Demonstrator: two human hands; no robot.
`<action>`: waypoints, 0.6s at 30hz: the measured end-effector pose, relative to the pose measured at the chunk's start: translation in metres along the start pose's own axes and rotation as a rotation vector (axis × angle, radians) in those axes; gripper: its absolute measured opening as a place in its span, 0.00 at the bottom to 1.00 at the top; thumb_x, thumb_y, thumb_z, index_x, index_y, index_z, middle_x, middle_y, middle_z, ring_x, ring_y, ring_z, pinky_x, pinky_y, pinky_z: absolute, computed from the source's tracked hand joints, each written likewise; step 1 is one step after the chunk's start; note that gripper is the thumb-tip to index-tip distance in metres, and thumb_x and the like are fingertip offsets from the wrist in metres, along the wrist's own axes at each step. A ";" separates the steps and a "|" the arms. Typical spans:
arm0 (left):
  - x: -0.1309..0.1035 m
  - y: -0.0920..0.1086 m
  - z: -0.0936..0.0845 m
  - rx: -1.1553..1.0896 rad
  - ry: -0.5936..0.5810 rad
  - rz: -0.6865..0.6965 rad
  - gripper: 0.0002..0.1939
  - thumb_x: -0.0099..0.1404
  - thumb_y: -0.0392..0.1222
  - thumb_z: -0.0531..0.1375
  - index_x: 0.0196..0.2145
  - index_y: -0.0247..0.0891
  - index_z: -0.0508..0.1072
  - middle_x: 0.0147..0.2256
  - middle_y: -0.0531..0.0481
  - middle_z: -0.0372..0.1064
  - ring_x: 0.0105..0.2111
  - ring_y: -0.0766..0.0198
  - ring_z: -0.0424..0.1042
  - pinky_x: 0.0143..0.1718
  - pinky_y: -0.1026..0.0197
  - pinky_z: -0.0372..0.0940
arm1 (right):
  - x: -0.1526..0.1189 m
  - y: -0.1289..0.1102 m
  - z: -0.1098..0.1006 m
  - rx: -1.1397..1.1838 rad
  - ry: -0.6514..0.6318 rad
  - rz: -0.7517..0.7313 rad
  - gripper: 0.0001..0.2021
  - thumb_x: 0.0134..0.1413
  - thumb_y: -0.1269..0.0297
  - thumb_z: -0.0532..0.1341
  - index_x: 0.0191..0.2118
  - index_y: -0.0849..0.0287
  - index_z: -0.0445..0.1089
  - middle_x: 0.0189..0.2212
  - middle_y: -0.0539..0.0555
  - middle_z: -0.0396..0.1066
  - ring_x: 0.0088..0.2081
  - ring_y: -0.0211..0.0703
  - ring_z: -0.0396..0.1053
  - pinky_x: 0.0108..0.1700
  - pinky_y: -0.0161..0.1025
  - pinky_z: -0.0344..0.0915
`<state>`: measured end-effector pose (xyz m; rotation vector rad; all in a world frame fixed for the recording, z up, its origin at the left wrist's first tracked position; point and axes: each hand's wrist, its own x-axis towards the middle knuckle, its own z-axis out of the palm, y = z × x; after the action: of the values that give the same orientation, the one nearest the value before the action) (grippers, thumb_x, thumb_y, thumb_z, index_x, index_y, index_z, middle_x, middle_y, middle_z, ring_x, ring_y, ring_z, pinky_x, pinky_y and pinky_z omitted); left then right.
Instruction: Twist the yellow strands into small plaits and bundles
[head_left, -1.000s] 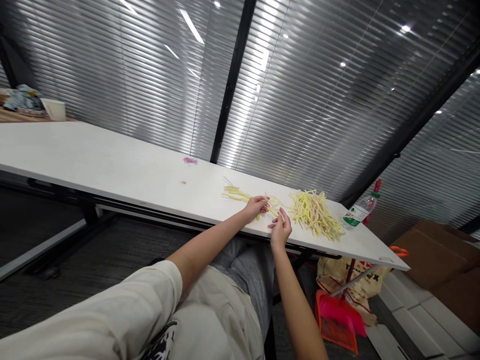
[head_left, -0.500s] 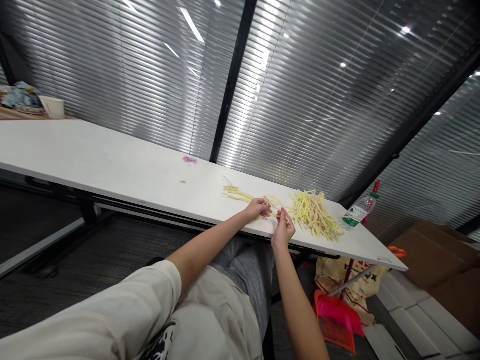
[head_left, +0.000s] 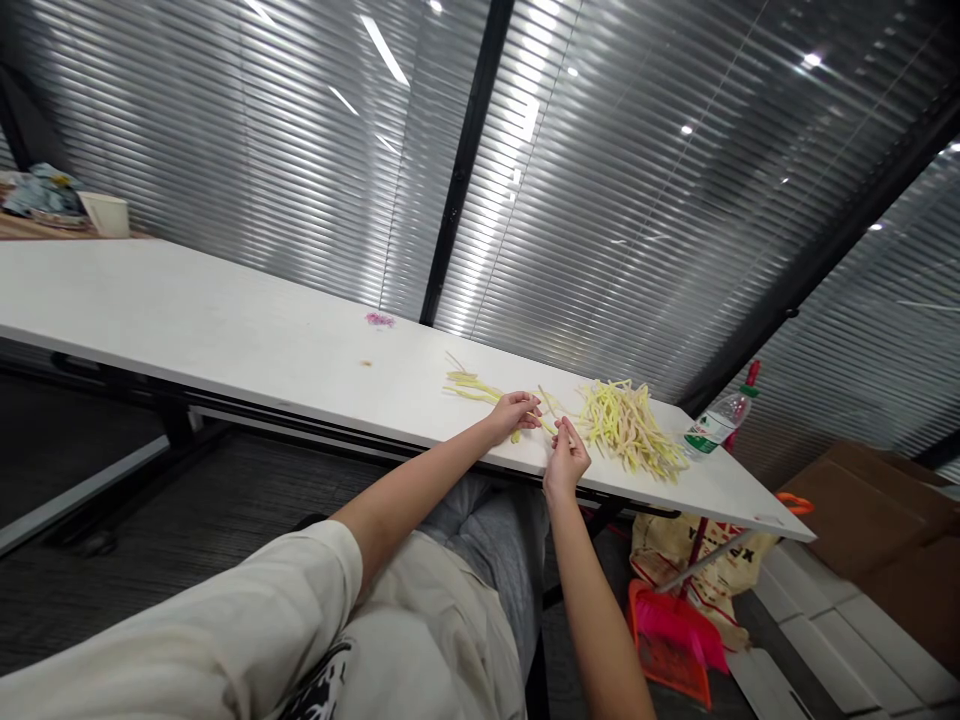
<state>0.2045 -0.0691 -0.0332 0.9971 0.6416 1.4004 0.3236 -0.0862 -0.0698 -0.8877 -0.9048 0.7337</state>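
Observation:
My left hand (head_left: 514, 412) and my right hand (head_left: 568, 452) face each other above the front edge of the white table (head_left: 247, 335). Between them runs a thin yellow strand (head_left: 548, 427), pinched in the fingers of both. A second, paler strand sticks up beside my right fingertips. Several yellow and pale strands (head_left: 469, 385) lie to the left, just beyond my left hand. On the right sits a loose pile of yellow and beige strands (head_left: 630, 425). What the strands are made of cannot be made out.
A clear plastic bottle (head_left: 721, 423) leans at the table's right end. Pink-purple bits (head_left: 379, 320) lie near the back edge. A white tub (head_left: 107, 214) stands far left. Below on the right are a pink-orange dustpan (head_left: 679, 645), a printed bag (head_left: 731, 560) and cardboard boxes (head_left: 877, 510).
The pale strand near my hands, earlier a loop lying behind my fingers, now stands straighter. More of the yellow strand shows between my hands, which have barely shifted.

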 end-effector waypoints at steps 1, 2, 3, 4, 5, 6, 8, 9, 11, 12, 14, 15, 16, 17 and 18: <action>0.001 -0.001 0.000 -0.009 0.007 0.014 0.12 0.56 0.43 0.64 0.30 0.32 0.68 0.25 0.50 0.70 0.21 0.70 0.71 0.26 0.67 0.65 | 0.000 0.001 0.000 -0.016 -0.008 -0.004 0.25 0.45 0.52 0.62 0.46 0.65 0.72 0.38 0.59 0.75 0.29 0.35 0.66 0.31 0.34 0.64; 0.001 -0.001 0.000 -0.020 0.016 0.028 0.12 0.56 0.43 0.64 0.31 0.32 0.69 0.25 0.51 0.69 0.21 0.70 0.71 0.26 0.67 0.65 | 0.000 0.001 -0.001 -0.031 -0.016 -0.007 0.25 0.45 0.52 0.62 0.46 0.66 0.72 0.38 0.60 0.75 0.30 0.37 0.67 0.33 0.34 0.64; 0.002 -0.001 -0.001 -0.032 0.027 0.040 0.12 0.56 0.43 0.64 0.32 0.32 0.69 0.25 0.51 0.69 0.21 0.71 0.71 0.27 0.67 0.65 | 0.001 0.002 -0.001 -0.044 -0.024 -0.009 0.25 0.45 0.52 0.62 0.45 0.66 0.73 0.38 0.60 0.75 0.31 0.38 0.68 0.34 0.35 0.65; 0.002 -0.002 -0.001 -0.044 0.037 0.047 0.12 0.56 0.43 0.64 0.33 0.31 0.70 0.25 0.51 0.69 0.22 0.71 0.71 0.27 0.67 0.65 | 0.001 0.002 -0.001 -0.058 -0.031 -0.009 0.25 0.46 0.52 0.62 0.45 0.67 0.73 0.38 0.61 0.75 0.32 0.40 0.69 0.34 0.36 0.65; 0.003 -0.002 -0.001 -0.053 0.047 0.049 0.12 0.57 0.43 0.64 0.34 0.31 0.71 0.25 0.51 0.69 0.22 0.71 0.71 0.28 0.67 0.66 | 0.001 0.003 -0.001 -0.073 -0.039 -0.009 0.25 0.46 0.52 0.61 0.45 0.67 0.73 0.39 0.61 0.75 0.34 0.41 0.70 0.35 0.36 0.66; 0.003 -0.002 -0.001 -0.056 0.056 0.047 0.12 0.57 0.43 0.64 0.35 0.31 0.71 0.25 0.51 0.69 0.22 0.71 0.71 0.28 0.68 0.66 | 0.002 0.004 -0.002 -0.090 -0.050 -0.010 0.25 0.46 0.52 0.61 0.46 0.67 0.72 0.39 0.62 0.74 0.35 0.42 0.70 0.36 0.37 0.66; 0.003 -0.002 -0.002 -0.046 0.060 0.036 0.12 0.56 0.42 0.64 0.34 0.29 0.72 0.25 0.50 0.70 0.22 0.71 0.71 0.28 0.68 0.66 | 0.003 0.005 -0.002 -0.125 -0.077 -0.022 0.25 0.47 0.52 0.60 0.46 0.67 0.72 0.41 0.62 0.74 0.38 0.45 0.71 0.39 0.39 0.67; 0.003 -0.002 -0.002 -0.040 0.059 0.033 0.12 0.56 0.43 0.64 0.33 0.29 0.72 0.25 0.50 0.70 0.22 0.71 0.72 0.28 0.68 0.66 | 0.003 0.006 -0.003 -0.142 -0.092 -0.035 0.25 0.47 0.52 0.60 0.46 0.67 0.72 0.41 0.63 0.74 0.40 0.47 0.71 0.41 0.40 0.67; 0.003 -0.002 -0.002 -0.042 0.058 0.038 0.13 0.56 0.43 0.65 0.34 0.29 0.73 0.25 0.50 0.70 0.23 0.70 0.72 0.29 0.68 0.67 | 0.004 0.008 -0.004 -0.170 -0.120 -0.068 0.23 0.47 0.53 0.60 0.45 0.67 0.73 0.42 0.62 0.73 0.44 0.48 0.71 0.46 0.42 0.66; 0.003 -0.002 -0.003 -0.049 0.059 0.045 0.14 0.55 0.42 0.65 0.35 0.29 0.73 0.26 0.50 0.70 0.23 0.71 0.72 0.29 0.68 0.67 | 0.005 0.009 -0.004 -0.184 -0.131 -0.087 0.23 0.47 0.54 0.60 0.44 0.67 0.73 0.43 0.62 0.73 0.45 0.49 0.70 0.47 0.42 0.65; 0.003 -0.003 -0.003 -0.054 0.055 0.054 0.14 0.55 0.42 0.66 0.37 0.30 0.74 0.27 0.49 0.71 0.23 0.71 0.72 0.29 0.67 0.67 | 0.006 0.010 -0.005 -0.213 -0.148 -0.125 0.21 0.48 0.55 0.60 0.43 0.67 0.74 0.43 0.62 0.73 0.45 0.48 0.70 0.49 0.42 0.64; 0.003 -0.003 -0.003 -0.046 0.046 0.054 0.14 0.54 0.41 0.66 0.37 0.30 0.74 0.28 0.49 0.71 0.23 0.71 0.71 0.29 0.67 0.67 | 0.006 0.011 -0.006 -0.229 -0.154 -0.143 0.21 0.48 0.56 0.59 0.43 0.67 0.74 0.42 0.63 0.73 0.45 0.48 0.70 0.49 0.42 0.64; 0.003 -0.002 -0.003 -0.033 0.037 0.052 0.14 0.54 0.41 0.66 0.36 0.30 0.74 0.29 0.48 0.72 0.23 0.72 0.71 0.29 0.68 0.67 | 0.006 0.011 -0.006 -0.248 -0.158 -0.158 0.21 0.49 0.56 0.59 0.43 0.67 0.74 0.42 0.63 0.73 0.44 0.48 0.70 0.48 0.42 0.64; 0.002 -0.002 -0.002 -0.018 0.030 0.047 0.13 0.54 0.41 0.66 0.36 0.29 0.75 0.30 0.47 0.72 0.22 0.72 0.71 0.28 0.68 0.67 | 0.007 0.011 -0.007 -0.265 -0.164 -0.168 0.21 0.49 0.56 0.59 0.42 0.67 0.74 0.42 0.62 0.73 0.44 0.48 0.70 0.48 0.41 0.64; 0.001 -0.001 -0.001 -0.006 0.026 0.043 0.13 0.54 0.41 0.66 0.35 0.29 0.75 0.30 0.46 0.72 0.22 0.72 0.71 0.28 0.68 0.66 | 0.007 0.011 -0.007 -0.278 -0.172 -0.170 0.20 0.49 0.56 0.59 0.42 0.67 0.74 0.41 0.62 0.74 0.43 0.48 0.70 0.47 0.41 0.64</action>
<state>0.2041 -0.0677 -0.0348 0.9949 0.6384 1.4542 0.3309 -0.0780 -0.0793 -0.9870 -1.2409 0.5503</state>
